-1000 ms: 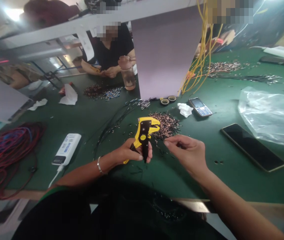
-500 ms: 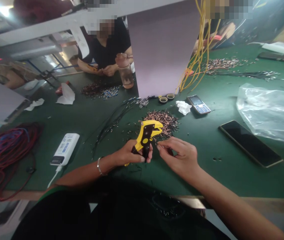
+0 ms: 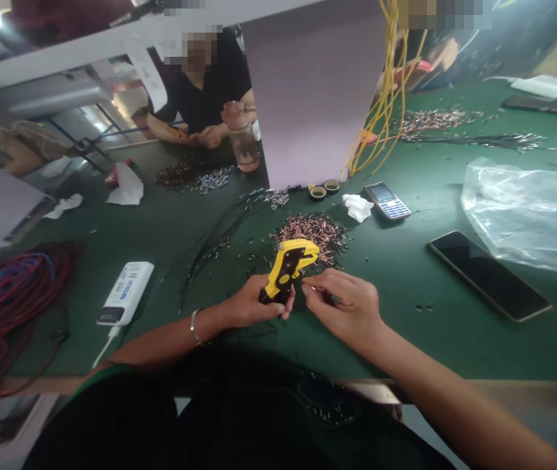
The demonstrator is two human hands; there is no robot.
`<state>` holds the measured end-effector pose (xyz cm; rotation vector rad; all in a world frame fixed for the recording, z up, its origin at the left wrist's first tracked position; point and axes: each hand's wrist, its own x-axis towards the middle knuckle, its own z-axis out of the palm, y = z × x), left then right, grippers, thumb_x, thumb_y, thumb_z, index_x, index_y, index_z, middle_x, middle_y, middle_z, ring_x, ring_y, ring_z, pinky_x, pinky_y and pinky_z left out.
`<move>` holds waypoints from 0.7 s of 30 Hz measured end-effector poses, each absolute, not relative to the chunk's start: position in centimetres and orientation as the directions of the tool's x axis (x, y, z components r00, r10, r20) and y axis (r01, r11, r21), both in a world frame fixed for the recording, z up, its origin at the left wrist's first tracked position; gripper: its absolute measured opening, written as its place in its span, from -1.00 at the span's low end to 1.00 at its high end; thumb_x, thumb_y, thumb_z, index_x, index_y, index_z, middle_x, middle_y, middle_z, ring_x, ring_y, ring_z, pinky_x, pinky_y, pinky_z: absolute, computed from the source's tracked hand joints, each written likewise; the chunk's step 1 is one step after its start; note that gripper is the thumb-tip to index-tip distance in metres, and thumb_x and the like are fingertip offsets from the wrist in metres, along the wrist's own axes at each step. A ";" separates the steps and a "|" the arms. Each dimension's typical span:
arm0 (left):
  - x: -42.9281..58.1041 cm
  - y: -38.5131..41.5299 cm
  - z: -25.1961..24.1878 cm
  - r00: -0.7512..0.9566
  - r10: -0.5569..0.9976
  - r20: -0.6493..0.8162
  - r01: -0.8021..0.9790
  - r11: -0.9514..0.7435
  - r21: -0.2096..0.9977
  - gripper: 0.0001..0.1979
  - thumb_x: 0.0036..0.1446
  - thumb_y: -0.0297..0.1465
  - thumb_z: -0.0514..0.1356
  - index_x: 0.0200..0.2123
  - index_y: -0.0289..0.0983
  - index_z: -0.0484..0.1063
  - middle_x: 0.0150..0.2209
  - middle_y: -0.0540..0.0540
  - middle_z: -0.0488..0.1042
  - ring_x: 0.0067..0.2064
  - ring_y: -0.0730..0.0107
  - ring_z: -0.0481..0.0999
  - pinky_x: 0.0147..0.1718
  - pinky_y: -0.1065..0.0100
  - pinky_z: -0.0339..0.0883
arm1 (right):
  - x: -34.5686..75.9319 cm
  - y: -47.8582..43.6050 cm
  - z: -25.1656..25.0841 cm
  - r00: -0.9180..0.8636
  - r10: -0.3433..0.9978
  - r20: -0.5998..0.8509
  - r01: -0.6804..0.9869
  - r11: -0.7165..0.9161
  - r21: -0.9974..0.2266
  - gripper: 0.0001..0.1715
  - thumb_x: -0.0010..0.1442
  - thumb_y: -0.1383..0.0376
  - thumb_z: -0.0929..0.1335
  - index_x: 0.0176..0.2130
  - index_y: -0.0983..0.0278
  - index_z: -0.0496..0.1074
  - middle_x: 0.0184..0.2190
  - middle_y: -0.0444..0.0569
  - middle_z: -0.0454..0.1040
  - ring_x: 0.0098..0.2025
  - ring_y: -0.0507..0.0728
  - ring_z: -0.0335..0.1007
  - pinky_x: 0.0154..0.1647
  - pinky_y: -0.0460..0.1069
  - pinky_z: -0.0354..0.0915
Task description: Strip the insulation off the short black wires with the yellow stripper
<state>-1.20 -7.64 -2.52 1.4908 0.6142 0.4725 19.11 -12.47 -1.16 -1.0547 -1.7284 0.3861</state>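
Note:
My left hand (image 3: 253,301) is closed round the handles of a yellow and black wire stripper (image 3: 285,271), whose jaws point up and to the right. Close by on the right, my right hand (image 3: 347,300) pinches a thin wire (image 3: 311,287) between thumb and forefinger, just below the jaws. Most of this wire is hidden by the fingers. Behind the tool lies a heap of short copper-coloured and black wire pieces (image 3: 315,232). A bundle of thin black wires (image 3: 217,238) stretches across the table to the left of it.
On the green table (image 3: 454,346) lie a smartphone (image 3: 488,274), a keypad phone (image 3: 388,201), crumpled tissue (image 3: 358,207), tape rolls (image 3: 324,189), a plastic bag (image 3: 533,215), a white power bank (image 3: 125,292) and red cables (image 3: 14,313). Two people sit beyond, near a bottle (image 3: 243,140).
The wire stripper's handles look closer together now, and its head has tilted slightly. My right hand has shifted a little left, still pinching. The whole view has moved slightly.

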 end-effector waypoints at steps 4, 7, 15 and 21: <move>-1.0 -7.8 -2.3 0.755 0.650 -0.085 0.099 0.015 0.995 -0.85 0.08 -0.38 0.28 -0.33 -0.34 0.41 -0.46 -0.07 0.49 -0.41 0.42 0.45 -0.33 0.34 0.37 | 19.0 -12.4 -1.3 -0.076 0.801 0.593 0.467 0.554 -0.689 -0.73 0.15 0.50 0.31 -0.51 0.30 0.48 -0.62 -0.12 0.43 -0.59 -0.01 0.29 -0.57 -0.08 0.20; -1.0 -7.9 -2.3 0.736 0.668 -0.115 0.113 0.046 0.992 -0.84 0.07 -0.37 0.29 -0.35 -0.35 0.41 -0.50 -0.05 0.48 -0.45 0.44 0.44 -0.37 0.36 0.37 | 19.0 -12.4 -1.6 -0.079 0.810 0.581 0.457 0.548 -0.701 -0.73 0.14 0.51 0.31 -0.51 0.30 0.49 -0.60 -0.10 0.47 -0.58 -0.01 0.32 -0.55 -0.08 0.22; -1.0 -8.2 -2.8 0.685 0.704 -0.189 0.157 0.110 0.981 -0.78 0.04 -0.33 0.34 -0.39 -0.34 0.39 -0.60 0.00 0.45 -0.55 0.49 0.43 -0.48 0.42 0.35 | 18.8 -12.2 -1.5 -0.064 0.829 0.556 0.484 0.513 -0.709 -0.72 0.18 0.44 0.31 -0.51 0.26 0.49 -0.63 -0.15 0.42 -0.59 -0.01 0.30 -0.54 -0.09 0.24; -1.0 -8.4 -3.2 0.647 0.724 -0.239 0.161 0.176 0.971 -0.74 0.04 -0.31 0.36 -0.42 -0.32 0.36 -0.66 0.03 0.43 -0.63 0.52 0.41 -0.56 0.47 0.34 | 18.8 -12.1 -1.5 -0.049 0.844 0.535 0.495 0.486 -0.721 -0.75 0.18 0.41 0.31 -0.48 0.25 0.53 -0.63 -0.15 0.43 -0.58 -0.01 0.33 -0.53 -0.08 0.28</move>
